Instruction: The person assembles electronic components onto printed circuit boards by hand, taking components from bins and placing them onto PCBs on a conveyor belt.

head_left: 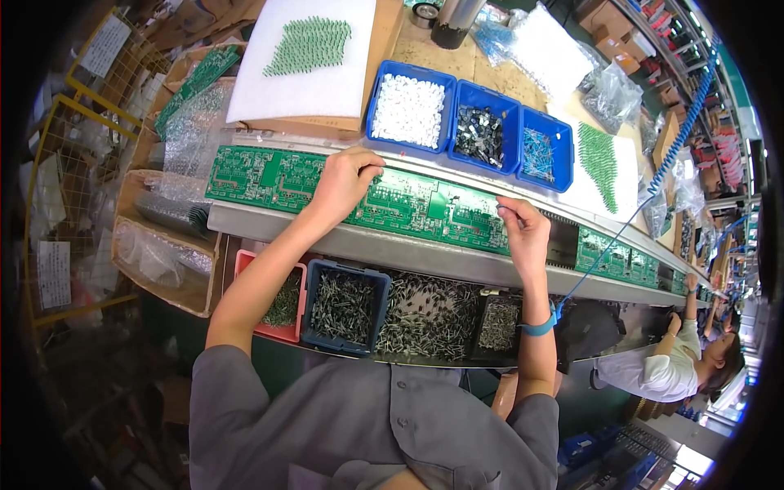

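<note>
A long green circuit board point(398, 214) lies on the metal conveyor rail in front of me, dotted with small parts. My left hand point(345, 184) is over its left part, with thumb and forefinger pinched near the far edge. Above the board's right end my right hand point(527, 231) is also closed in a pinch. Whatever sits between the fingertips of either hand is too small to make out. A blue strap point(539, 326) with a coiled cord circles my right wrist.
Beyond the rail stand blue bins of white parts point(408, 110), black parts point(480, 137) and blue components point(538, 155). Nearer me are a red bin point(245, 263), a dark blue bin point(384, 306) and loose leaded parts point(429, 314). More boards point(616, 257) lie rightward, towards a co-worker point(674, 359).
</note>
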Tool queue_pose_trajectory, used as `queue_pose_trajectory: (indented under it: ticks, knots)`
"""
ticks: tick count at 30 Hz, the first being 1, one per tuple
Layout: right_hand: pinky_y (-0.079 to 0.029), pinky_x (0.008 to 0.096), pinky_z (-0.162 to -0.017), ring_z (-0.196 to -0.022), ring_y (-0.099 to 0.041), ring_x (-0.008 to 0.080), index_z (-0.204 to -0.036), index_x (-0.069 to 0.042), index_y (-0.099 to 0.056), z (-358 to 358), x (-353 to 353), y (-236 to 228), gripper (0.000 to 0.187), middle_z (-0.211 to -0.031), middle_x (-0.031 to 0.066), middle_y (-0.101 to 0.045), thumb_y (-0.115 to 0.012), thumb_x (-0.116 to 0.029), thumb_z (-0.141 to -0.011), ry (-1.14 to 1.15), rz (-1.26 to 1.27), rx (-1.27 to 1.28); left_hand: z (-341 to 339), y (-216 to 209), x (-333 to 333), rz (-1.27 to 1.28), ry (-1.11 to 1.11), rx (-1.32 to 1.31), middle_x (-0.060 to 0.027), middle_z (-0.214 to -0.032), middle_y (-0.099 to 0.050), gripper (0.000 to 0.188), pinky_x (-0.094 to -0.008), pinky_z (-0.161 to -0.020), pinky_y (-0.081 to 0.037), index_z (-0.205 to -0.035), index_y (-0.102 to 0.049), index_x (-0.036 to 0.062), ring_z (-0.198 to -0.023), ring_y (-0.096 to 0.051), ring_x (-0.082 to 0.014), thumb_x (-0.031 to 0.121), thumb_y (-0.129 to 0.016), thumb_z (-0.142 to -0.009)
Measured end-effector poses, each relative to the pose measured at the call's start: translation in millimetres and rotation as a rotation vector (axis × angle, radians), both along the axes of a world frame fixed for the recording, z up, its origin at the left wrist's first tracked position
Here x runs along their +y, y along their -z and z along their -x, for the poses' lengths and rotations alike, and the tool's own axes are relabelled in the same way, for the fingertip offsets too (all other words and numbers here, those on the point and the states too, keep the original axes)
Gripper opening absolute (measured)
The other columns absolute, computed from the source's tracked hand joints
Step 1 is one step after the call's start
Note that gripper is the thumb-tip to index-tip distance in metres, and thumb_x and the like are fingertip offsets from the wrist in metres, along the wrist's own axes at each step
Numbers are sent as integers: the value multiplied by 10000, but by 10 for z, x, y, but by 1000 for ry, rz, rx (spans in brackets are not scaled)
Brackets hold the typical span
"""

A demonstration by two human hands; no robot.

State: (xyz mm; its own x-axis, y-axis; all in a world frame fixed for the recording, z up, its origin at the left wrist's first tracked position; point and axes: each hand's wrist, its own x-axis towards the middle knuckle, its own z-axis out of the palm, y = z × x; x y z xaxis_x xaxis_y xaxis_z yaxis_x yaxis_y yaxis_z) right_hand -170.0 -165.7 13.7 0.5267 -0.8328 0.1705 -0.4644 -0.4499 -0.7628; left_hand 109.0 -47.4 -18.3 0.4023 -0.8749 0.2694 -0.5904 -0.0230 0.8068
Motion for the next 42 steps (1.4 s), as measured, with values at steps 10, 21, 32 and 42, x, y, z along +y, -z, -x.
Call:
queue_pose_trajectory:
  ticks: [10, 21, 32, 42]
  knots:
    - [-475, 190, -685, -763, -593, 49, -1070, 14, -659, 49, -55, 135, 211, -873, 31, -689, -633, -3, -862, 57, -159, -135, -78, -80, -38, -229, 13, -9, -151, -877, -697, 144, -327, -721, -510, -899, -701, -15, -788, -674, -261, 89, -663, -807]
    - [-488, 204, -705, -781, -616, 67, -1069, 28, -654, 50, -63, 133, 210, -885, 47, -693, -629, -3, -862, 35, -179, -145, -59, -90, -41, -231, 54, -83, -167, -868, -685, 123, -360, -716, -504, -852, -699, -17, -778, -657, -289, 82, -657, -791]
    - [-505, 233, -689, -729, -656, 103, -992, -5, -676, -208, -125, 182, 162, -821, 77, -703, -634, -13, -836, -48, -165, -118, -92, -238, -233, -490, 126, -323, -193, -814, -668, 130, -396, -713, -505, -828, -682, -15, -771, -655, -331, 82, -665, -742]
    - [-510, 256, -689, -735, -668, 141, -985, -18, -676, -288, -197, 245, 155, -849, 96, -702, -634, -23, -836, -51, -69, -76, -984, -542, -281, -42, -380, -253, -203, -867, -664, 164, -405, -724, -504, -909, -681, 9, -808, -646, -365, 111, -635, -789]
